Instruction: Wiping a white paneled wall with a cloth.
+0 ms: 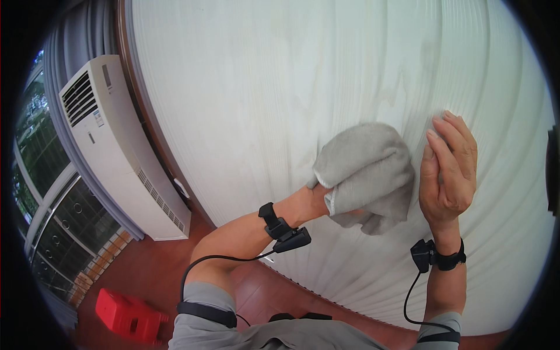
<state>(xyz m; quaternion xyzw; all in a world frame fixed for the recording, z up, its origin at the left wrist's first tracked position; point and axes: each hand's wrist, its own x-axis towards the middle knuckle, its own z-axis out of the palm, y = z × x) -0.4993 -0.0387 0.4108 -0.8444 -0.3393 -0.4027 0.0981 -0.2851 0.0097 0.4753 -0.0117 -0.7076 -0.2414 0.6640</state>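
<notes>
A grey cloth is draped over my left hand, hiding nearly all of it; the cloth lies against a large white wood-grained panel surface. Whether my left fingers grip the cloth or lie flat under it is hard to see, but it hangs in folds around the hand. Just to the right, my right hand is raised at the same white surface with nothing in it, fingers extended and slightly curved. Both wrists wear black straps with small cabled devices.
A white standing air conditioner is at the left, beside grey curtains and a window. A red plastic stool stands on the reddish floor at the lower left.
</notes>
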